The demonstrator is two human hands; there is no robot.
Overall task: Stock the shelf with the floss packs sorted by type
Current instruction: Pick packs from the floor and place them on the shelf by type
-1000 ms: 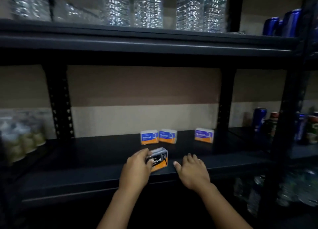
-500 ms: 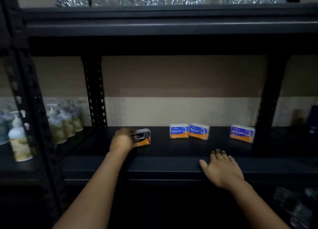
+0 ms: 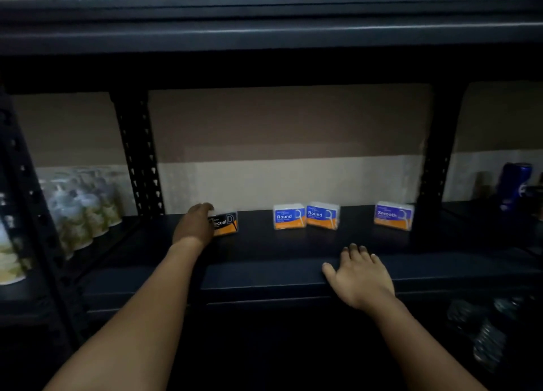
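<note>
Head view. The left hand [image 3: 196, 225] is closed around the left end of the black charcoal pack [image 3: 225, 224], fingers curled over its top; the pack stands upright on the shelf [image 3: 264, 276], well back from the front edge and toward the left rear upright [image 3: 138, 158]. The right hand [image 3: 360, 276] lies flat and spread on the front edge of the shelf, holding nothing.

Change noted: a second ago the charcoal pack was at the front edge, close to both hands; half a second ago it was already carried back and to the left. It now sits on the same line as the other packs, and the left hand has not yet let go. The right hand has stayed on the front edge throughout.

Meaning for the task, as a judgement: the charcoal type is being given its own place at the left of the row, apart from the two Round packs [image 3: 289, 216], which stand touching side by side at mid-shelf, and the single Smooth pack [image 3: 393, 215] near the right rear upright. Sorting by type appears sound so far; release remains.

Shelf and room: dark metal shelving, dimly lit, plain two-tone wall behind. Pump bottles [image 3: 85, 211] fill the bay to the left, cans [image 3: 514, 185] the bay to the right, water bottles the tier above.
</note>
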